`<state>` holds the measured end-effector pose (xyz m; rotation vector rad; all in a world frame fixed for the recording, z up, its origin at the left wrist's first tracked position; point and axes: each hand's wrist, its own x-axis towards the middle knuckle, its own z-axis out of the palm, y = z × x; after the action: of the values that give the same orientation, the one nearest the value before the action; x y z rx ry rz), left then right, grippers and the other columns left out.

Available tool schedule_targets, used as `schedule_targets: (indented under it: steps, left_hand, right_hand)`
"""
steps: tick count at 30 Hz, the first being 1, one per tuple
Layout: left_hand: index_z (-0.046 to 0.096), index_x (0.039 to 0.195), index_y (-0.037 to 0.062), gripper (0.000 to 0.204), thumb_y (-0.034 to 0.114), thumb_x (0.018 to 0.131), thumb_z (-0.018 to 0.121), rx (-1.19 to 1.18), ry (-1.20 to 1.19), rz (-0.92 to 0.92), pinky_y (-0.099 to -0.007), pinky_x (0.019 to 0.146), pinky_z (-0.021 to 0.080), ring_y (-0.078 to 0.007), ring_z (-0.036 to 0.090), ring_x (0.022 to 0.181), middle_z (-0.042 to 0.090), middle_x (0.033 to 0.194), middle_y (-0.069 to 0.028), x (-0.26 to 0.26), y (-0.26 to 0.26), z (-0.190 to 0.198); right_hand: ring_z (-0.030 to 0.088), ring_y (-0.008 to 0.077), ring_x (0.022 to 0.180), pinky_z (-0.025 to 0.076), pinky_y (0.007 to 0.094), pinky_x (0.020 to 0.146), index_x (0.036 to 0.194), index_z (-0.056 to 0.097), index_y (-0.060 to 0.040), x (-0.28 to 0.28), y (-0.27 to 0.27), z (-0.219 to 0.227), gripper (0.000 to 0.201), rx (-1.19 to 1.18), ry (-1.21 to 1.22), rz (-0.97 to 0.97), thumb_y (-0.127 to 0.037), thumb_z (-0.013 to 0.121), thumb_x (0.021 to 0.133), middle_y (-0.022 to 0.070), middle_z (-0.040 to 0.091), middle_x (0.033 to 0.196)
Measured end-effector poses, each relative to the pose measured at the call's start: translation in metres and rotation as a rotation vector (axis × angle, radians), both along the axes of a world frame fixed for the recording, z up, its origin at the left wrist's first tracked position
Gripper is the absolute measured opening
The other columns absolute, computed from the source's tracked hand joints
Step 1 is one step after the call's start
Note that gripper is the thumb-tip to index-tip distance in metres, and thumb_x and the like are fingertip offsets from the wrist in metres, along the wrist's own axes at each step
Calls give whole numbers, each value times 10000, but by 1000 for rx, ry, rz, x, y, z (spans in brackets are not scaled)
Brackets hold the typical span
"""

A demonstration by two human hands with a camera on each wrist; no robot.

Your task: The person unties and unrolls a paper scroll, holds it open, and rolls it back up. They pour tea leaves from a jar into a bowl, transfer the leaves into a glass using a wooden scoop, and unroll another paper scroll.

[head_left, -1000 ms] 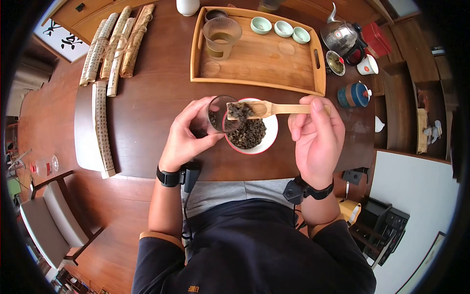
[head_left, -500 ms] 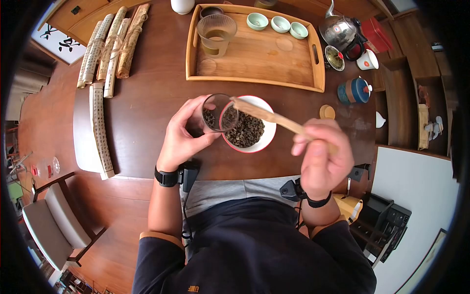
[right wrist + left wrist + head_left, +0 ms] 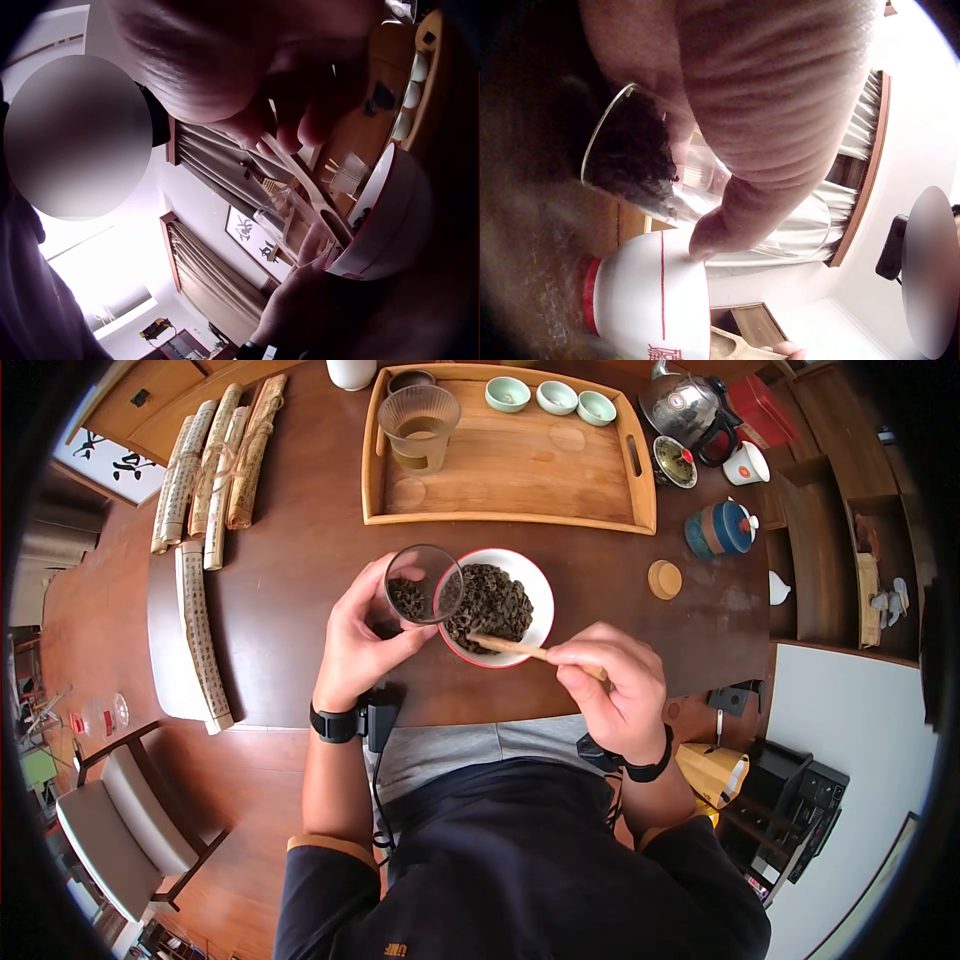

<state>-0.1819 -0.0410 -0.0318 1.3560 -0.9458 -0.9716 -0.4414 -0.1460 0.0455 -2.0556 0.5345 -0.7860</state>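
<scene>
My left hand [image 3: 352,635] grips a clear drinking glass [image 3: 428,615], tilted toward the bowl. Dark dry tea leaves [image 3: 634,154] lie inside it. The glass's mouth overlaps the left rim of a white bowl [image 3: 541,605] with a red edge, and my left thumb is at that rim in the left wrist view. More tea leaves [image 3: 503,600] fill much of the bowl. A wooden tea scoop [image 3: 515,648] is pinched between the thumb and fingers of my right hand [image 3: 622,695]. Its tip dips among the leaves at the bowl's near side.
Beyond the bowl stands a wooden tray [image 3: 500,518] with a ribbed glass pitcher [image 3: 425,425] and three pale green cups [image 3: 556,398]. At right are a round wooden lid [image 3: 664,579], a blue jar [image 3: 722,528], a lidded bowl [image 3: 675,463] and a kettle [image 3: 685,410]. Bamboo scrolls [image 3: 205,630] lie left.
The scoop, carrying leaves at the glass's mouth one second ago, was tipped there, then moved down into the bowl with my right hand. The left hand still holds the glass in nearly the same place.
</scene>
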Motion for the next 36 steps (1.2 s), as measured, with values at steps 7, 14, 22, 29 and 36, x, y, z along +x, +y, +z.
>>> schedule_targets:
  steps: [7, 14, 22, 29, 36]
  left_hand:
    - [548, 1372, -8, 688, 4, 742, 825, 9, 1, 4, -315, 1028, 452, -156, 580, 1160, 622, 1226, -63, 0, 1, 3]
    - [550, 1363, -16, 679, 10, 743, 825, 0, 12, 2, -314, 1028, 451, -156, 578, 1160, 622, 1222, -61, 0, 0, 3]
    - [554, 1360, -18, 675, 25, 745, 826, 10, -18, -3, -319, 1043, 439, -164, 579, 1168, 623, 1225, -62, 0, 0, 4]
    - [553, 1366, -11, 680, 21, 743, 825, 11, -1, 4, -319, 1038, 445, -167, 585, 1166, 626, 1235, -66, -1, -1, 4]
    - [548, 1376, -10, 707, 21, 731, 836, 21, -13, 4, -318, 1031, 449, -168, 587, 1160, 631, 1233, -76, -1, 0, 3]
  right_hand:
    - [633, 225, 678, 488, 319, 607, 987, 714, -18, -5, -4, 3, 112, -26, -6, -102, -55, 733, 883, 102, 671, 828]
    - [619, 204, 679, 477, 294, 620, 1001, 695, 4, -4, -2, -7, 90, 37, -2, -184, -52, 697, 930, 115, 670, 848]
    - [630, 223, 716, 487, 296, 645, 1041, 681, 17, 1, -9, -19, 118, -14, 28, -300, -22, 689, 929, 127, 670, 876]
    - [606, 141, 670, 479, 254, 616, 1050, 675, 20, -2, -7, -25, 105, 176, -77, -285, -49, 651, 974, 89, 655, 838]
    - [590, 87, 649, 472, 223, 598, 1062, 675, 27, 3, -7, -35, 163, 388, -98, -374, -114, 601, 1028, 48, 651, 803]
